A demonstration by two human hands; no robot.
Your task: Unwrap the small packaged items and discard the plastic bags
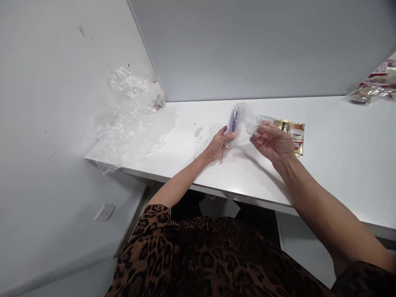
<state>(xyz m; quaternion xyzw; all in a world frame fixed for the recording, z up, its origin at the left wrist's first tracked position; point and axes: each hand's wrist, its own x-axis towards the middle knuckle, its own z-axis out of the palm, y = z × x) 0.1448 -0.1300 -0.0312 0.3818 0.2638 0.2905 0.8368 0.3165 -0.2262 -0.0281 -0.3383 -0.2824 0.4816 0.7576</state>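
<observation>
My left hand (220, 143) is closed on the lower end of a clear plastic pack (242, 110) that has slim purple, pen-like items (235, 117) inside. The pack is held upright above the white tabletop. To its right, my right hand (271, 140) pinches crumpled clear plastic wrap (252, 121), which stretches toward the pack. Whether the wrap is still joined to the pack I cannot tell. Gold packets (297, 138) with a cup picture lie just behind my right hand, which partly covers them.
A heap of crumpled clear plastic film (133, 119) covers the left end of the white table (328, 181) and hangs over its front edge. At the far right lies a bag of red-and-white packets (375, 84). A grey panel (253, 49) rises along the back.
</observation>
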